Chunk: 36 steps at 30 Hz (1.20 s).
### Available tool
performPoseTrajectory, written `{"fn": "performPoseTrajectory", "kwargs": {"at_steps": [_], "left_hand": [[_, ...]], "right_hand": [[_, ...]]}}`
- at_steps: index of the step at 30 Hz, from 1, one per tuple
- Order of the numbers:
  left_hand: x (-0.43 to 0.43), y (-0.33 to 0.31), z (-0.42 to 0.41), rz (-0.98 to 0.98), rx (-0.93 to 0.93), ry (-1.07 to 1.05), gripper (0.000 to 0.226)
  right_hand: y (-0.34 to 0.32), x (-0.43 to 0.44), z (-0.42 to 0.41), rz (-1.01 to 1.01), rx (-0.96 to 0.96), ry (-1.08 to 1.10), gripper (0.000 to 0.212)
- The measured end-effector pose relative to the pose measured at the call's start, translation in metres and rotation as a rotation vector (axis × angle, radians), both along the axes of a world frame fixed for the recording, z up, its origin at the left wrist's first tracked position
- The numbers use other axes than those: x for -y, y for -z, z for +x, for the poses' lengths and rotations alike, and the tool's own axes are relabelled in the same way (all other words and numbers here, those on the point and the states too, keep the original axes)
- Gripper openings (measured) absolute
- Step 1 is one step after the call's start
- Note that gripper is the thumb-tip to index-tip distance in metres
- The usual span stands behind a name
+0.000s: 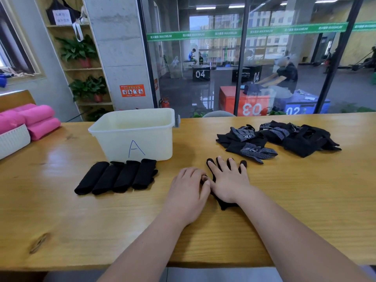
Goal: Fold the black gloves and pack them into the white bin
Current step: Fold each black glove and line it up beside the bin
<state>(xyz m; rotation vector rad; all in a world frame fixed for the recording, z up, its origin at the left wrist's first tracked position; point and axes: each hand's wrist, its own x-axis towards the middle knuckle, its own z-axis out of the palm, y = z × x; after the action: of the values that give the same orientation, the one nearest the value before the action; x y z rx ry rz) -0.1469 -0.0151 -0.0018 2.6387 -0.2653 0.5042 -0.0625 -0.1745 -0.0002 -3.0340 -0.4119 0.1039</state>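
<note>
The right hand lies flat with fingers spread, pressing a black glove onto the table. The left hand curls its fingers at the glove's left edge — pinching or only touching, I cannot tell. Four folded gloves lie just near of the white bin — loose gloves far right

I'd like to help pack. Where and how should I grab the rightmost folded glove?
Grip the rightmost folded glove across its middle, coming from above and the right. Its left side lies against the next glove, while its right side is free. Loose fingertips poke out on that free side, so a pinch over them would probably keep the fold shut.
</note>
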Motion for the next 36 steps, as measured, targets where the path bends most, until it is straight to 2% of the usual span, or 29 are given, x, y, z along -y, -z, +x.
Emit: {"fn": "performPoseTrajectory", "kwargs": {"at_steps": [2,4,6,8,9,12,14,16,19,23,29,36], "left_hand": [[0.000,-0.001,0.000,0.011,-0.010,0.001,0.035],[0.000,-0.001,-0.001,0.025,-0.027,0.021,0.041],[0.000,0.000,-0.001,0.045,-0.058,0.031,0.064],[-0.001,0.001,-0.001,0.044,-0.100,0.020,0.085],[0.000,0.001,-0.001,0.065,-0.105,0.020,0.089],[0.000,0.002,0.001,0.128,-0.106,0.029,0.086],[0.000,0.002,0.002,0.103,-0.110,0.034,0.084],[-0.001,0.002,0.001,0.081,-0.048,0.051,0.076],[-0.004,0.002,-0.005,-0.011,0.093,0.166,0.051],[-0.004,0.003,-0.008,0.015,0.031,0.274,0.035],[-0.005,0.004,-0.007,0.009,0.069,0.270,0.023],[-0.003,0.005,-0.009,-0.003,0.081,0.232,0.018]], "right_hand": [[0.002,0.001,-0.004,0.075,0.039,-0.018,0.072],[0.002,0.006,-0.004,0.268,0.119,-0.044,0.065],[-0.003,0.020,-0.004,0.563,0.186,-0.034,0.055],[-0.008,0.039,-0.011,0.703,0.189,-0.032,0.049],[-0.009,0.049,-0.017,0.641,0.171,-0.050,0.050],[-0.003,0.074,-0.036,0.169,0.119,-0.087,0.065],[0.000,0.084,-0.045,0.066,0.211,-0.051,0.073],[-0.005,0.089,-0.055,0.168,0.334,-0.079,0.068],[-0.005,0.093,-0.067,0.416,0.349,-0.238,0.042],[0.003,0.092,-0.068,0.358,0.302,-0.278,0.039],[0.001,0.095,-0.069,0.496,0.401,-0.293,0.024],[0.003,0.091,-0.068,0.419,0.406,-0.275,0.023]]}}
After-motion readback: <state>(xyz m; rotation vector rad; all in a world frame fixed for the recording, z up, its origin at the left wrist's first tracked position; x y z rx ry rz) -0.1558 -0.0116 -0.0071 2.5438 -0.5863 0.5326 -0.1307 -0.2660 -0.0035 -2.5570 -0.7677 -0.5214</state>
